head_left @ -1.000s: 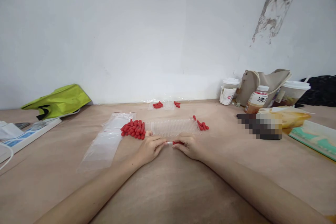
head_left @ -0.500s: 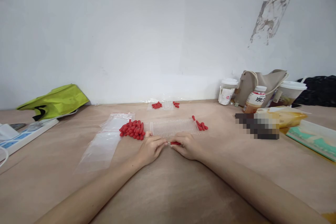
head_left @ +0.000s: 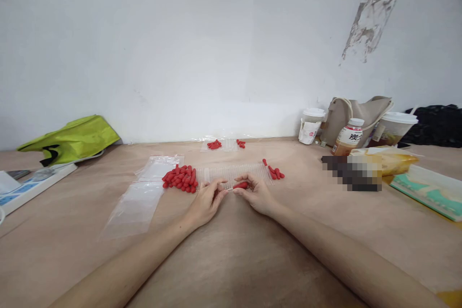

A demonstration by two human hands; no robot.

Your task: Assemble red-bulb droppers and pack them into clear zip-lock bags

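Between finger and thumb, my left hand (head_left: 210, 201) pinches a clear dropper tube (head_left: 230, 189), mostly hidden by the fingers. My right hand (head_left: 257, 195) grips a red rubber dropper bulb (head_left: 240, 185) at the tube's right end; whether the tube sits inside it I cannot tell. Just beyond both hands lies a row of clear dropper tubes (head_left: 231, 172), side by side. A heap of red rubber bulbs (head_left: 180, 179) rests at the row's left end. Several more red bulbs (head_left: 276, 173) lie at its right end, some of them on tubes.
Clear plastic bags (head_left: 135, 207) lie left of the heap. Near the wall is a bag with red bulbs (head_left: 214, 144) and tubes. A power strip (head_left: 39, 185) and yellow-green bag (head_left: 72, 139) are left; a paper cup (head_left: 311, 126), bottle (head_left: 348, 138) and handbag (head_left: 334, 120) stand right.
Both hands have risen slightly from the table, and the bulb shows more between my right fingers. The view has shifted a little.
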